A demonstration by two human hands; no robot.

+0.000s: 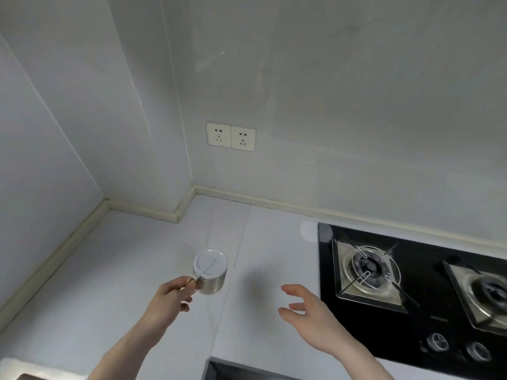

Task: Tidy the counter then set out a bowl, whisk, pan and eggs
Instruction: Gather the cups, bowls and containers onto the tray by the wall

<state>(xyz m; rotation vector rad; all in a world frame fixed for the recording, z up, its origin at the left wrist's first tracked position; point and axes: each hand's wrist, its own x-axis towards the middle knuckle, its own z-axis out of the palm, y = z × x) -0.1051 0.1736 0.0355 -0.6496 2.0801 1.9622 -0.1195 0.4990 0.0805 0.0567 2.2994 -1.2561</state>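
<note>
While the tidying stage is under way, the metal canister (210, 272) with its white lid (210, 263) is held over the left part of the counter (115, 283); whether its base touches the surface cannot be told. The left hand (169, 296) pinches the thin handle at the canister's side between curled fingers. The right hand (307, 311) hangs apart, fingers spread and loose, holding nothing, just left of the gas hob (411, 286). Two wall sockets (231, 139) sit above the corner. Risk: a side pinch lets the canister swing or tilt, and an unlatched lid could spill the contents.
</note>
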